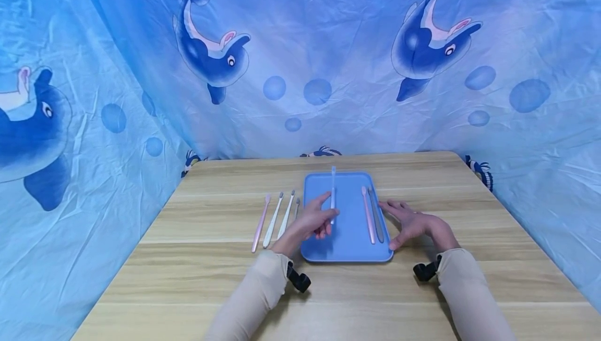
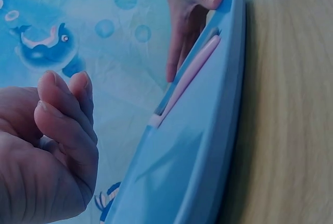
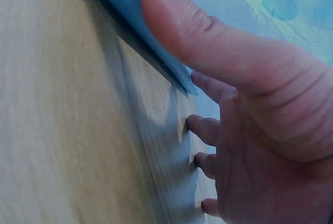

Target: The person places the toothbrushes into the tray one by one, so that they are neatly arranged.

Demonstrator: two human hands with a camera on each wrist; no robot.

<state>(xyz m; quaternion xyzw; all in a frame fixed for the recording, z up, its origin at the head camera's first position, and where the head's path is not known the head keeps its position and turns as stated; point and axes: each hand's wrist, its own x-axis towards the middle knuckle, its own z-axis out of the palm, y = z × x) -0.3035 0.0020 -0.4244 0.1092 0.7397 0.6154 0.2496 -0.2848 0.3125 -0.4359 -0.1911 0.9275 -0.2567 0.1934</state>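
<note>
My left hand pinches a pale blue-white toothbrush over the left half of a blue tray. In the left wrist view that hand has curled fingers, and the brush cannot be seen. On the tray's right side lie a pink toothbrush and a grey toothbrush, side by side. My right hand is at the tray's right edge with fingers spread. Its thumb touches the rim in the right wrist view.
Left of the tray, several toothbrushes lie on the wooden table: a pink one, white ones and a darker one partly behind my left hand. A blue dolphin-print curtain hangs behind the table.
</note>
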